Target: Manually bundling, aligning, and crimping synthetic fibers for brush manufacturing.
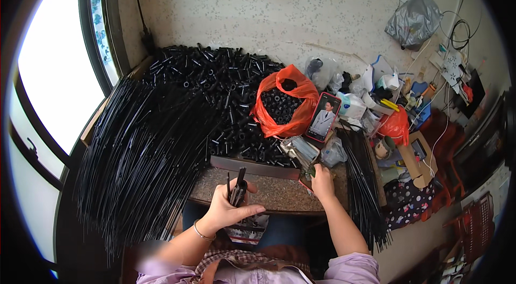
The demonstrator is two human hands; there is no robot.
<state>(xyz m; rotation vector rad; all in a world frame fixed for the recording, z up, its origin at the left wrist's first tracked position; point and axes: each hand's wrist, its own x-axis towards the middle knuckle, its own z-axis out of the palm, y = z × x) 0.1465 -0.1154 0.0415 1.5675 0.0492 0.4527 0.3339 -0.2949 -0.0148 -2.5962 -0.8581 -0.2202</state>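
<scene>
My left hand (226, 206) is in front of the table's near edge, closed around a few black plastic tubular pieces (238, 190) that stick up past the fingers. Its thumb points out to the right. At the table's front edge, my right hand (322, 180) has its fingers drawn together beside a small dark greenish thing; what they hold is hidden. Just beyond it lie shiny packets (301, 150) and a clear plastic bag (334, 151). A heap of short black plastic tubes (236, 90) covers the table, held back by a low dark strip (252, 167).
A red plastic bag (263, 96) of small black rings stands amid the heap, with a phone (323, 117) leaning beside it. Long thin black rods (140, 165) fan over the left edge; more rods (363, 187) hang at right. Clutter and an open cardboard box (416, 163) lie farther right.
</scene>
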